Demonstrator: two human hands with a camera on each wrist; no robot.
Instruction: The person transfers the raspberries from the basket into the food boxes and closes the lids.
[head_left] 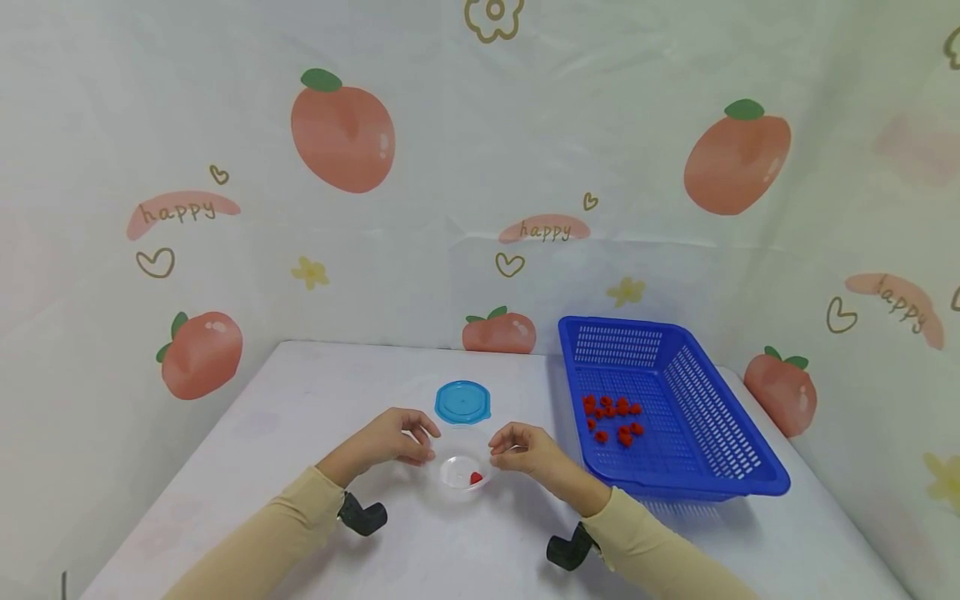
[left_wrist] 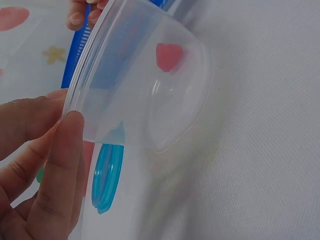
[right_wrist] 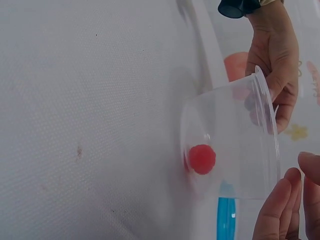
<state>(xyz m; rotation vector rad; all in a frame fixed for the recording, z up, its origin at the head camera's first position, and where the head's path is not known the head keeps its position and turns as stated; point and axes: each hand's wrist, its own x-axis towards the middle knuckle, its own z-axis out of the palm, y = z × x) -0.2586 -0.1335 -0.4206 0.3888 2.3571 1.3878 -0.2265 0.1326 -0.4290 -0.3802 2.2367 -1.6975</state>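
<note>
A clear round plastic bowl (head_left: 453, 472) stands on the white table between the two hands. One bumpy red berry (right_wrist: 202, 159), much like a raspberry, lies on its bottom. My left hand (head_left: 393, 437) pinches the bowl's rim between thumb and fingers, as the left wrist view shows. At the opposite side of the rim is my right hand (head_left: 529, 450); in the right wrist view its thumb stands apart from the fingers (right_wrist: 274, 210), which are close to the rim. Whether they touch it I cannot tell. Just behind the bowl lies a blue lid (head_left: 462, 402).
To the right stands a large blue plastic basket (head_left: 720, 487) with slotted sides. Several red berries (head_left: 624, 435) lie in its left part. A white curtain (head_left: 420, 275) printed with fruit hangs behind the table (head_left: 247, 467).
</note>
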